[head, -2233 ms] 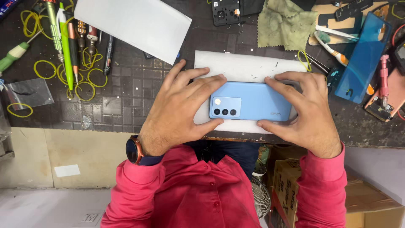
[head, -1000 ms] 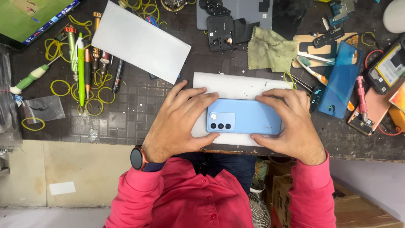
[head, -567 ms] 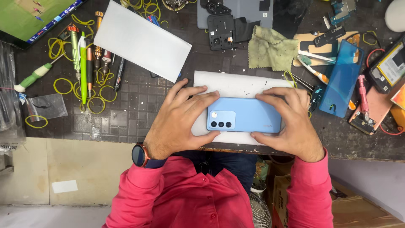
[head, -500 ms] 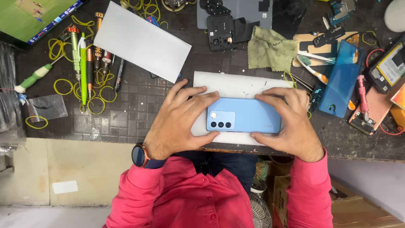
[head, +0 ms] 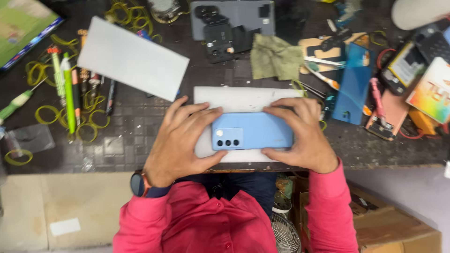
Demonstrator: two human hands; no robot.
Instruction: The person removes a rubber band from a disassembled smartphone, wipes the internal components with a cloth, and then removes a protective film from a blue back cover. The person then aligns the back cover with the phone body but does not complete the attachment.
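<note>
A light blue phone (head: 255,131) lies back-up, with its three camera lenses toward the left, on a white rectangular pad (head: 234,99) at the near edge of the dark workbench (head: 140,140). My left hand (head: 180,138) grips the phone's left end, fingers over the top edge and thumb under it. My right hand (head: 302,133) grips the right end the same way. A dark watch sits on my left wrist. Both sleeves are red.
A white sheet (head: 133,58) lies to the upper left beside pens, screwdrivers and yellow rubber bands (head: 70,89). Behind the pad are an opened grey phone body (head: 232,23) and a green cloth (head: 276,58). A dark blue phone back (head: 354,84), batteries and tools crowd the right.
Both hands keep the same grip on the blue phone. The view has drifted slightly; the bench items sit a little differently in the picture.
</note>
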